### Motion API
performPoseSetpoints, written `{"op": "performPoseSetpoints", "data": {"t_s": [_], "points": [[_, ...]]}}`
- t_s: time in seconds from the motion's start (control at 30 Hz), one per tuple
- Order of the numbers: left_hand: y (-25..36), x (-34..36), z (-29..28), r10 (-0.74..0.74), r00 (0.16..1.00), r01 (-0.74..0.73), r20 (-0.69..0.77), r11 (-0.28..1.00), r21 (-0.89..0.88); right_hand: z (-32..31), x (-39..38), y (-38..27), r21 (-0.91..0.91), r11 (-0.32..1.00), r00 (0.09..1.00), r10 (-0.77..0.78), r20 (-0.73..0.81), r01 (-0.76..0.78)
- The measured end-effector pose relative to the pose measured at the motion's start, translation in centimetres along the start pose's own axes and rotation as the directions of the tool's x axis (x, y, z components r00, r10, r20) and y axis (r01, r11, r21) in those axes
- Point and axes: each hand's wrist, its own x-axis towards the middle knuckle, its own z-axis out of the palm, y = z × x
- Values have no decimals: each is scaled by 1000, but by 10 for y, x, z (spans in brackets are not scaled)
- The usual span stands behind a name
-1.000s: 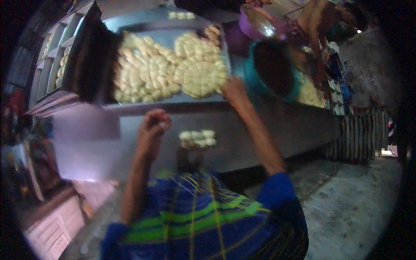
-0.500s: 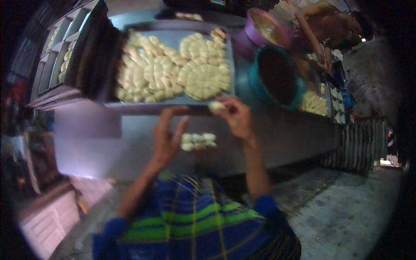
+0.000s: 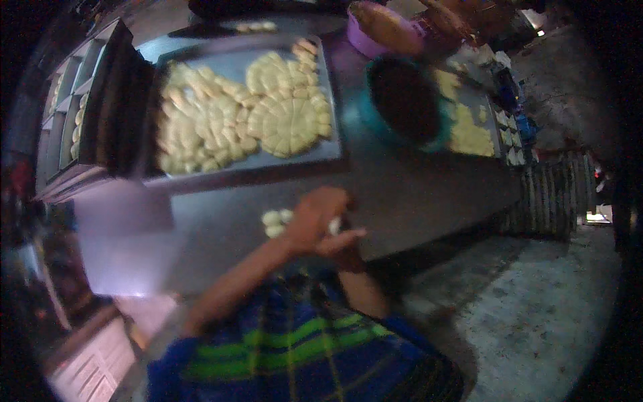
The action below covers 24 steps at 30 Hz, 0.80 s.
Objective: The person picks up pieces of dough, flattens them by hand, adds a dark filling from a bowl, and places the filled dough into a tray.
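My two hands meet above the near part of the metal table, blurred by motion. My left hand [image 3: 313, 216] is curled, its back up, with a small pale dough ball [image 3: 335, 226] showing at its fingers. Below it and to the right, my right hand [image 3: 346, 256] is mostly covered by the left, so its fingers cannot be made out. Beside my left hand lie several small dough balls [image 3: 273, 221] on the table, some of them hidden by the hand. Beyond, a metal tray [image 3: 224, 53] carries many pale dough pieces [image 3: 288, 124], some set in round, flower-like clusters.
A teal tub [image 3: 375, 107] with dark insides stands right of the tray, a purple basin [image 3: 365, 40] behind it. Farther right lies another load of flat dough pieces [image 3: 469, 130]. A dark rack [image 3: 114, 100] stands at left. The metal table [image 3: 221, 221] extends toward me.
My right hand has come back from the tray's near edge with the dough ball. My left hand has moved right, and both hands now meet. The view has shifted slightly.
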Motion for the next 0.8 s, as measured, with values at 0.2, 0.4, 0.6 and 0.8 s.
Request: {"op": "performPoseSetpoints", "data": {"t_s": [0.2, 0.4, 0.6, 0.8], "points": [[-15, -37, -24, -474, 881, 429, -14, 808, -404, -99, 43, -86, -196, 979, 954, -108, -279, 53], [-40, -87, -51, -705, 693, 585, -152, 673, -451, -210, 148, -159, -873, 486, 994, 68, 88, 44], [-37, -95, -67, -707, 666, 594, -238, 696, -403, -248, 200, -125, -867, 456, 830, 550, 98, -200], [-36, -103, -70, -686, 677, 562, -265, 715, -416, -244, 202, -141, -894, 422, 784, 601, 153, -150]]}}
